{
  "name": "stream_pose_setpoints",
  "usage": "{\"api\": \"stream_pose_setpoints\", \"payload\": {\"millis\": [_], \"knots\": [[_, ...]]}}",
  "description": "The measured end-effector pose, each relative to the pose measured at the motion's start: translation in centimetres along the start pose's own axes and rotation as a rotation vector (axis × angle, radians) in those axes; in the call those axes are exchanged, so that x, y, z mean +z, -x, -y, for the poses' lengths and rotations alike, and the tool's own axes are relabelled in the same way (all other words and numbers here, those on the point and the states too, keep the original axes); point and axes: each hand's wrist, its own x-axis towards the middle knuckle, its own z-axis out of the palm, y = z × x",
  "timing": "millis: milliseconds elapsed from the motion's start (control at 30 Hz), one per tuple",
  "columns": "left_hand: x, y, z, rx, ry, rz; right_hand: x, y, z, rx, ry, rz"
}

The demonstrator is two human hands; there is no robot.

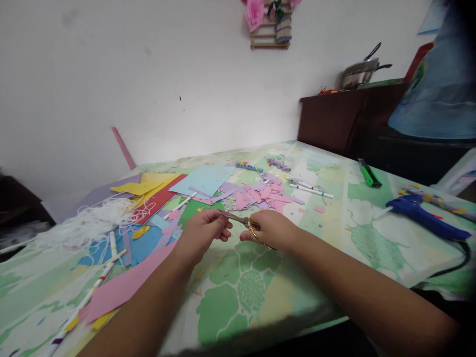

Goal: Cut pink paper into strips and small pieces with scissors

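Observation:
My right hand is closed round the gold handles of a pair of scissors, whose blades point left. At the blade tips, my left hand has its thumb and forefinger pinched together. Whatever sits in that pinch is too small or hidden to make out. Just beyond both hands lies a loose pile of pink paper scraps mixed with lilac ones. A light blue sheet of paper rests behind my left hand, and a long pink paper strip lies beside my left forearm.
At left, tangled white string covers coloured paper. White sticks lie right of the scraps. Further right are a green utility knife and a blue glue gun with a black cord. Paper-wrapped rolls lie toward the wall.

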Motion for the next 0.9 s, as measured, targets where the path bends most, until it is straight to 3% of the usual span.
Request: {"api": "stream_pose_setpoints", "payload": {"millis": [233, 533, 900], "knots": [[-0.04, 0.16, -0.17, 0.056, -0.1, -0.011, -0.04, 0.08, -0.22, -0.038, -0.013, -0.012], [-0.55, 0.34, -0.66, 0.055, -0.024, -0.081, -0.5, 0.09, -0.08, -0.02, -0.018, -0.007], [-0.89, 0.5, -1.1, 0.026, -0.068, -0.047, -0.84, 0.16, -0.27, -0.031, -0.037, 0.032]]}}
